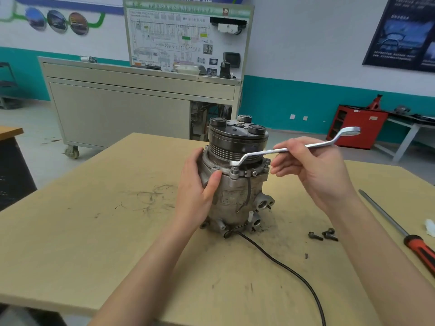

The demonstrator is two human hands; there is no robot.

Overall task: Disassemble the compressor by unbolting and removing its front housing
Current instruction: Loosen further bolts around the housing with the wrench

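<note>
Compressor (235, 191): stands upright near the middle of the table (106, 231), pulley (237, 140) end up, ports facing me low on the body
Front housing: sits on the body just under the pulley, its flange ringed with bolt ears
My left hand (200, 184): wrapped round the compressor's left side, thumb laid across the front of the body – it grips the casing
My right hand (313, 168): pinches the shank of the wrench (289, 149) between thumb and fingers, the other fingers loosely spread below it
Wrench: a double-ended offset ring type; the near ring sits on a bolt (234, 170) at the front of the flange, the far ring sticks up to the right
Loose bolts (323, 235): three dark ones lying together on the table, right of the compressor
Cable (282, 264): black, runs from the compressor's base toward me and off the table edge
Screwdriver (400, 231): red and black handle, lies far right on the table – well apart from the compressor
</note>
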